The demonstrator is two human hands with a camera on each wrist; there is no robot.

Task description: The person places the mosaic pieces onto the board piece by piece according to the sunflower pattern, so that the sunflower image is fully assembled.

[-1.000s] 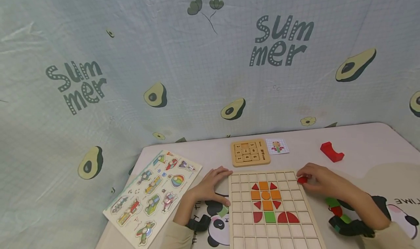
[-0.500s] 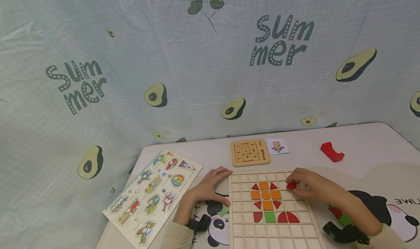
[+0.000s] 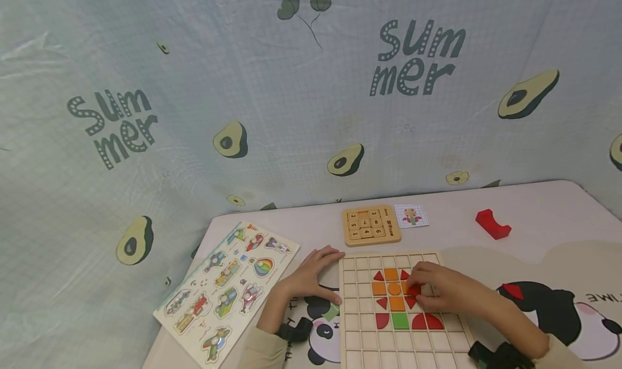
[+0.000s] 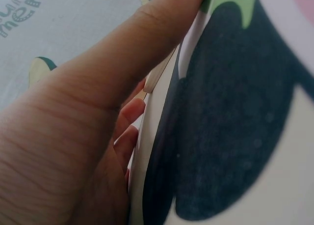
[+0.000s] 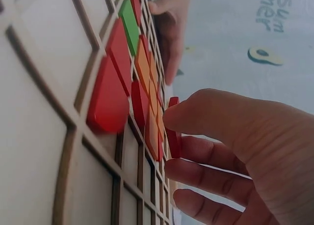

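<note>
A wooden grid board lies at the table's front with red, orange and green tiles laid in a flower shape. My right hand pinches a small red tile just right of the orange square; in the right wrist view the red tile stands on edge between thumb and fingers above the grid board. My left hand rests against the board's left edge, fingers relaxed. The left wrist view shows that left hand pressed along the board's edge.
A vehicle peg puzzle lies at the left. Behind the board sit a number slide puzzle and a small pattern card. A red arch block stands at the right, a red piece on the panda mat.
My right hand has carried the red tile leftward from the board's top right corner to beside the orange square. The left hand has stayed put.
</note>
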